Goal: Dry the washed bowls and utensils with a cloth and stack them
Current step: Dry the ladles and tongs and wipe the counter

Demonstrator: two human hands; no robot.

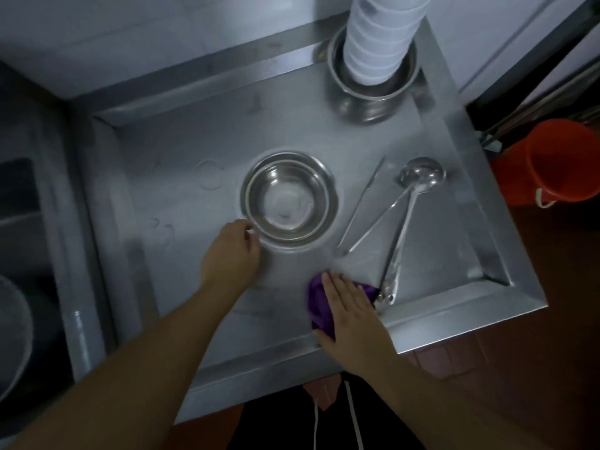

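A stack of steel bowls (289, 196) stands upright in the middle of the steel tray table (181, 177). My left hand (232, 251) pinches the near-left rim of the top bowl with curled fingers. My right hand (349, 308) lies flat with straight fingers on a purple cloth (316, 302) near the table's front edge. To the right of the bowls lie a steel ladle (420, 178), its long handle running down to the cloth, and a pair of thin steel tongs or chopsticks (362, 209).
At the back right a tall stack of white bowls (380, 40) stands inside large steel bowls (373, 95). An orange bucket (558, 160) sits on the floor right of the table. A dark sink unit (22, 222) borders the left.
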